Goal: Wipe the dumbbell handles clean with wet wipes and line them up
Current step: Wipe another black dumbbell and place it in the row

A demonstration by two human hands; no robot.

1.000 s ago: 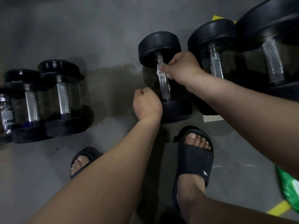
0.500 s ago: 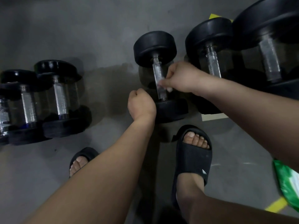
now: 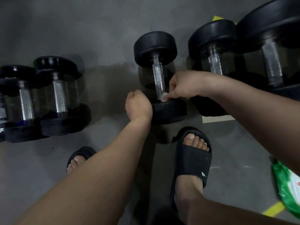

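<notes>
No words or numbers can be read. The black sandal [image 3: 191, 161] on the right foot bears a small white emblem [image 3: 203, 174] without letters. The green pack [image 3: 287, 184] at the right edge carries a red mark, too blurred to read.

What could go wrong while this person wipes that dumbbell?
The dumbbell lies on round heads; a push might roll it sideways against the left hand beside it. Bare toes in an open sandal sit close to its near head, exposed if it is lifted and slips.
</notes>
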